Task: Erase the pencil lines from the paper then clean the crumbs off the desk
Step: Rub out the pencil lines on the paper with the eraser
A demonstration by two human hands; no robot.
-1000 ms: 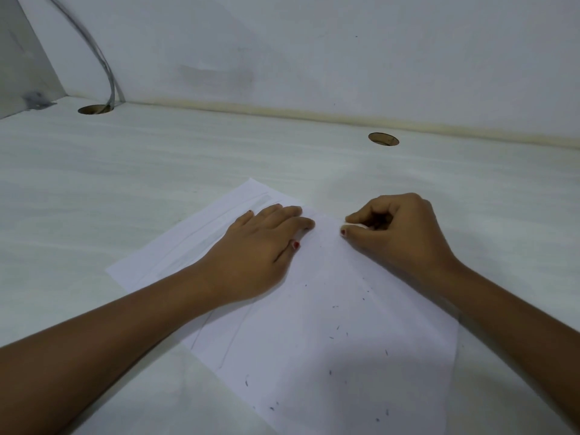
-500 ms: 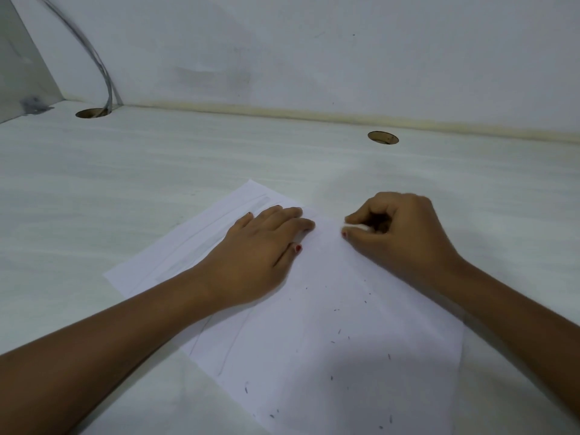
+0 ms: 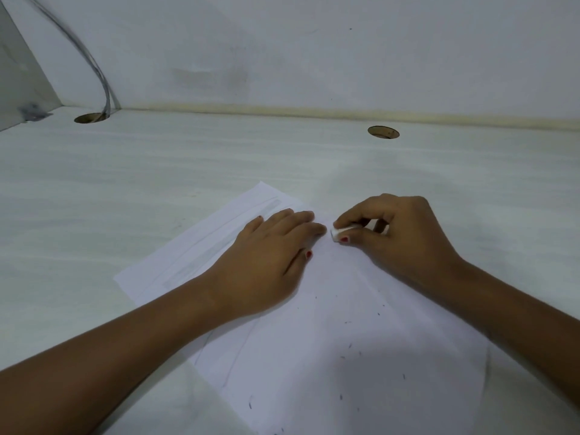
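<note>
Paper: the paper (image 3: 329, 340) lies flat on the table (image 3: 157, 183), turned at a slant, right in front of the person.
Pencil lines: faint pencil lines (image 3: 219, 240) run along the far left part of the sheet, and a few more show near the left arm. They are not rubbed out yet.
Eraser: the small white eraser (image 3: 340, 232) touches the paper near its far edge.
Right hand: the right hand (image 3: 395, 233) has its fingers pinched tight on the eraser.
Left hand: the left hand (image 3: 273, 255) lies flat and spread on the sheet and grips nothing.
Crumbs: little dark crumbs (image 3: 361, 346) dot the near half of the paper.
What could go wrong: a hard rub so near the edge might crease or rip the thin sheet. If the flat hand lifts, the paper could slide. An arm could sweep crumbs onto the table.
</note>
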